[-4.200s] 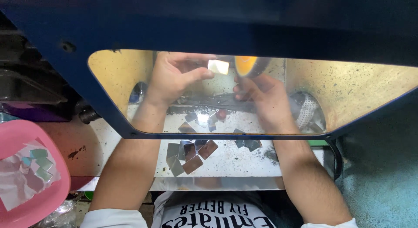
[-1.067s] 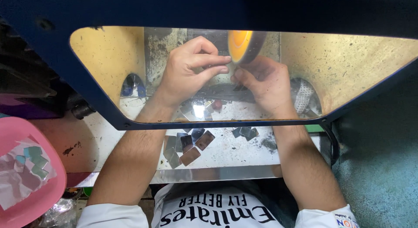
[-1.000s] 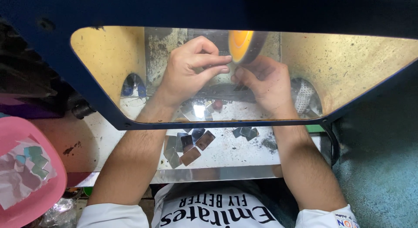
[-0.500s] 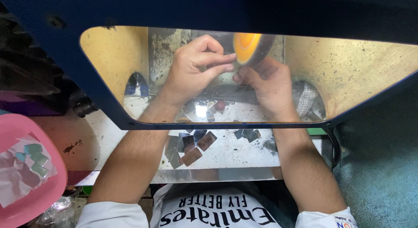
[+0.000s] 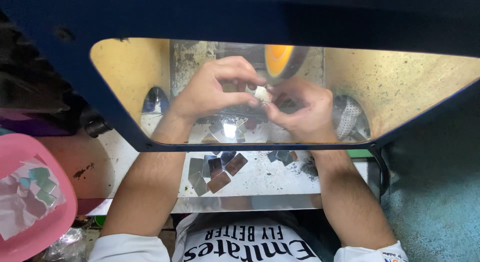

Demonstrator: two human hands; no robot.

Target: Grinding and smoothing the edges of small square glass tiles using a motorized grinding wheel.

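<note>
A small shiny rectangular metal plate (image 5: pixel 261 94) is pinched between left hand (image 5: pixel 212 89) and right hand (image 5: pixel 302 109), just below the orange-lit polishing wheel (image 5: pixel 279 60).

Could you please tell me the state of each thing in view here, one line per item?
Left hand: pinching the small metal piece.
Right hand: gripping the same piece.
Small metal piece: held between both hands, just below the orange wheel.
Orange wheel: behind the clear guard; spinning or not, cannot tell.
Metal plates: lying loose, overlapping on the bench.
Pink bowl: holding a few plates.
</note>
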